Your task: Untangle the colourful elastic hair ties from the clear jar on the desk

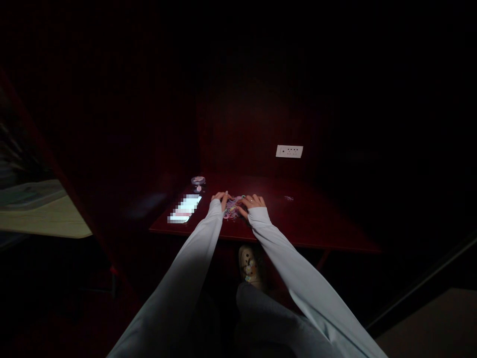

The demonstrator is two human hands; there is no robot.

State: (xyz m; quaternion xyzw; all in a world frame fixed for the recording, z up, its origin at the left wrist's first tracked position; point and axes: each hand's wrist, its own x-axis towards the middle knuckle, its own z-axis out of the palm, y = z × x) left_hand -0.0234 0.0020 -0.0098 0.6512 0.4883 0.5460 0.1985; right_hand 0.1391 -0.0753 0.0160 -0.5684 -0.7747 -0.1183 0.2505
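"While both hands are on the table, what lies between them?"

"A tangled heap of small coloured bands [231,211], mostly pink and purple. The left hand [219,198] is at its left edge, fingers bent; the right hand [255,201], with a ring on one finger, curves over its right side."

"Are they pinching anything?"

"I can't tell; the fingertips are too small and dark to show whether a band is caught in either."

"And around them?"

"To the left, a phone [183,210] with a lit, blurred-out screen, and just behind it a round clear container [198,184]. Well off to the right is a little cluster [288,198], too small to make out. All of it is on the dark red table [309,226]."

"Farther out?"

"A white socket panel [289,151] on the back wall, and a shoe [246,261] below the table's front edge."
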